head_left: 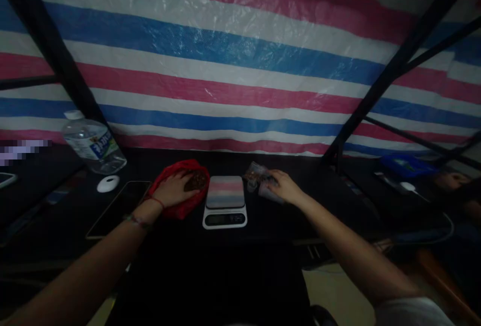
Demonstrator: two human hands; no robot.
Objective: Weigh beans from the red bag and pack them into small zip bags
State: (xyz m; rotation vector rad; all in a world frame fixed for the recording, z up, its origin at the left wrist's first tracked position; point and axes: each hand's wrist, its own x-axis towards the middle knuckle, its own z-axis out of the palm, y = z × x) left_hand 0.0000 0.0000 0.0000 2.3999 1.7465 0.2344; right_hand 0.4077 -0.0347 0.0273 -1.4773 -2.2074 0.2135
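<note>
My left hand (173, 189) rests on an open red bag (183, 188) with brown contents, its fingers reaching into the mouth; whether they hold anything is hidden. My right hand (282, 186) is closed on clear small plastic bags (258, 177) lying right of a small kitchen scale (225, 202). The scale sits between both hands, its steel platform bare and reflecting the striped tarp.
A water bottle (92, 143) leans at the left, with a white round object (108, 183) and a dark tablet (118, 206) near it. A striped tarp (240, 65) hangs behind the dark table. Black frame poles (391, 75) cross right. Another person's hand (449, 180) lies far right.
</note>
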